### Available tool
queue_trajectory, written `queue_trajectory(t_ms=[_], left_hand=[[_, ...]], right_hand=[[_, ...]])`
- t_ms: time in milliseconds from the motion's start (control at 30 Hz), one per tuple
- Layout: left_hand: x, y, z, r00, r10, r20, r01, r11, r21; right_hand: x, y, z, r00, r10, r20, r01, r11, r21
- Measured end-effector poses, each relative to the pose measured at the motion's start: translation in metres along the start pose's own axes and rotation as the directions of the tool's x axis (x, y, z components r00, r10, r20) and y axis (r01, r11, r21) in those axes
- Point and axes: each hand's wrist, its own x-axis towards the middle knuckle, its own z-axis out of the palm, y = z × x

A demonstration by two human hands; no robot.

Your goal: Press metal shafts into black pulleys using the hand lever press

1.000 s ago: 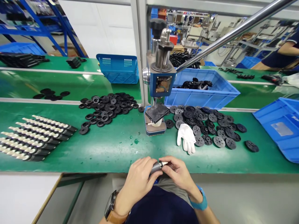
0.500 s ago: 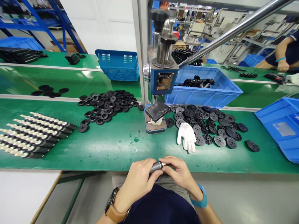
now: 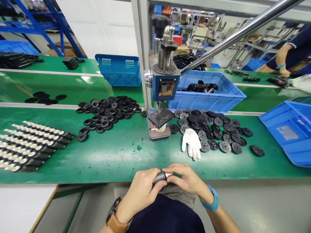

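At the near edge of the green bench, my left hand is wrapped round a dark grey cylindrical part, which lies roughly level. A short white piece sticks out of its right end. My right hand pinches that white piece between thumb and fingers. Much of the cylinder is hidden by my left fingers. Ahead of my hands stands a blue hand-lever press, with a black block resting on its base. A white glove lies flat to the right of the press.
Rows of black cylinders with white tops stand at left. Black discs are piled left and right of the press. Behind are a teal basket and a blue bin; another blue bin sits right. A co-worker's arm shows beyond.
The view has shifted slightly. My right fingers have drawn in along the cylinder's right end, and the white piece shows between them. My left hand keeps its grip.
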Motion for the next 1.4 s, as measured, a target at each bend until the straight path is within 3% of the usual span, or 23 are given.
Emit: queue_trajectory(t_ms=[133,233,400,567,800,900,1000,1067,1133,1200,1300,1400], left_hand=[[0.004,-0.006,0.008,0.999,-0.051,-0.018,0.047,0.982,-0.186],[0.007,-0.008,0.016,0.995,-0.094,0.028,0.097,0.906,-0.412],[0.01,-0.004,0.029,0.973,-0.194,0.124,0.221,0.636,-0.739],[0.009,-0.003,0.034,0.912,-0.263,0.316,0.384,0.272,-0.882],[0.014,0.003,0.037,0.847,-0.351,0.398,0.446,0.065,-0.892],[0.015,0.004,0.037,0.865,-0.328,0.381,0.417,0.046,-0.908],[0.015,0.002,0.033,0.886,-0.323,0.332,0.373,0.073,-0.925],[0.015,0.001,0.03,0.889,-0.334,0.313,0.359,0.084,-0.929],[0.016,-0.001,0.028,0.889,-0.339,0.309,0.358,0.092,-0.929],[0.017,-0.001,0.027,0.89,-0.341,0.302,0.356,0.109,-0.928],[0.017,-0.001,0.026,0.898,-0.339,0.279,0.344,0.148,-0.927],[0.016,-0.002,0.026,0.911,-0.329,0.247,0.326,0.211,-0.922]], right_hand=[[0.002,0.001,-0.001,0.998,-0.022,-0.058,0.02,0.999,-0.027],[0.002,0.003,-0.002,0.999,0.022,-0.041,-0.021,1.0,0.021],[0.002,0.008,0.0,0.985,0.135,-0.105,-0.116,0.978,0.171],[0.0,0.011,-0.001,0.98,0.199,-0.004,-0.19,0.941,0.282],[-0.002,0.017,0.013,0.966,0.209,-0.151,-0.185,0.97,0.159],[-0.009,0.025,-0.012,0.91,0.201,-0.363,-0.238,0.969,-0.06],[-0.023,0.042,-0.065,0.75,0.171,-0.639,-0.374,0.907,-0.195],[-0.033,0.054,-0.101,0.672,0.119,-0.731,-0.448,0.852,-0.273],[-0.04,0.066,-0.127,0.683,0.084,-0.725,-0.482,0.798,-0.362],[-0.045,0.077,-0.139,0.732,0.07,-0.678,-0.483,0.755,-0.443],[-0.047,0.088,-0.14,0.777,0.054,-0.627,-0.474,0.706,-0.526],[-0.047,0.089,-0.139,0.78,0.022,-0.625,-0.479,0.664,-0.574]])
